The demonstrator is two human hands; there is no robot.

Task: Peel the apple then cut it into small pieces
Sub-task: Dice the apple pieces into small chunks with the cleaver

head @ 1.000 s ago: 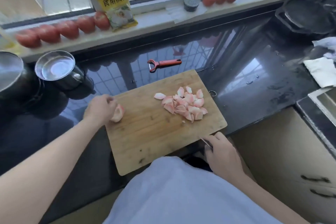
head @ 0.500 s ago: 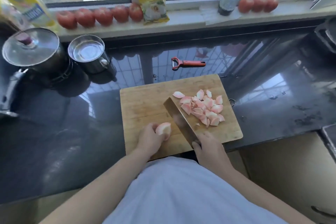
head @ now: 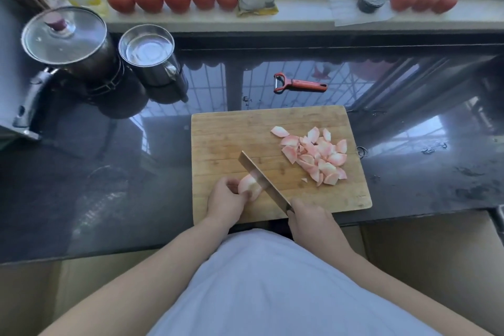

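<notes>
Knife now set on the last peeled apple chunk, near-left on the cutting board point(head: 218, 139).

The left hand point(head: 223, 200) pinches the apple chunk point(head: 249, 188); the right hand point(head: 311, 219) grips the knife point(head: 261, 181), which has come down onto it. The cut pieces point(head: 316, 155) lie far right; cutting is nearly finished.

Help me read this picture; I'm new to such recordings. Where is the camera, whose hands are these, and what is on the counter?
The camera sits on a person's head, looking down at their own hands. No robot here. The left hand holds a peeled apple chunk on the board. The right hand grips a knife whose blade rests against the chunk. Cut pieces lie piled on the board's right. Behind it lies a red peeler; a lidded pot and a steel cup stand at left.
</notes>
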